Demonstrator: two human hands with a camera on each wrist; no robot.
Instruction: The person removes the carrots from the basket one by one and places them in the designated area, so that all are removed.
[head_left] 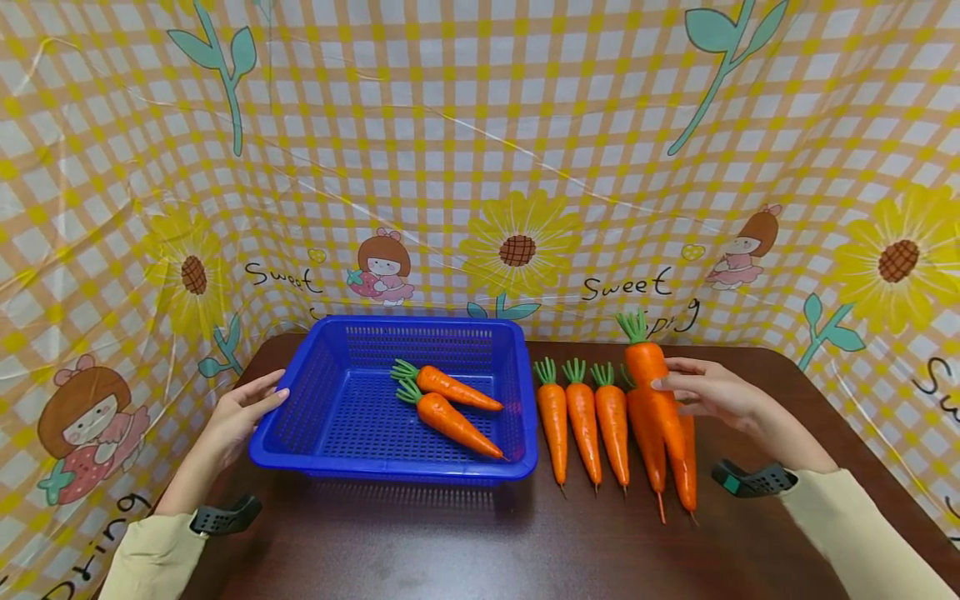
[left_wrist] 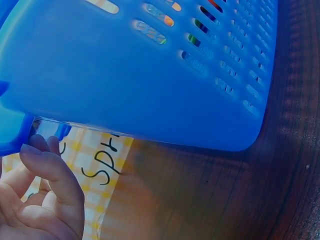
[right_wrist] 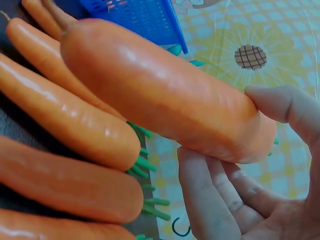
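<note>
My left hand (head_left: 234,421) holds the left rim of a blue plastic basket (head_left: 298,450), its thumb and fingers at the edge in the left wrist view. Inside the basket lie two carrots (head_left: 459,425) with green stem stubs, tips toward the right. To the right of it, my right hand (head_left: 716,393) pinches another carrot (head_left: 647,367) near its thick top end, thumb on one side and fingers on the other. This carrot (right_wrist: 165,90) is raised over the carrots at the right end of a row, partly hiding them.
Several carrots (head_left: 582,429) lie side by side on the dark brown table (head_left: 390,542), green ends toward the back, close to the basket's right side. A checked cloth (head_left: 480,150) printed with sunflowers and cartoon girls rises behind the table and at both sides.
</note>
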